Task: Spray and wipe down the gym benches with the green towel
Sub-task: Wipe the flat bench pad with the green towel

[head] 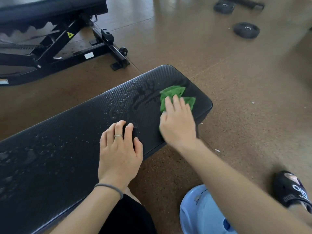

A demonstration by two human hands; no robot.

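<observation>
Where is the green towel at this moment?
In the head view the green towel lies on the far right end of the flat bench pad, under the right hand, with the left hand resting nearer on the pad.

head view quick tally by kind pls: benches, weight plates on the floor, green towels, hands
benches: 2 (flat bench, adjustable bench)
weight plates: 2 ()
green towel: 1
hands: 2 (left hand, right hand)
total: 7
</observation>
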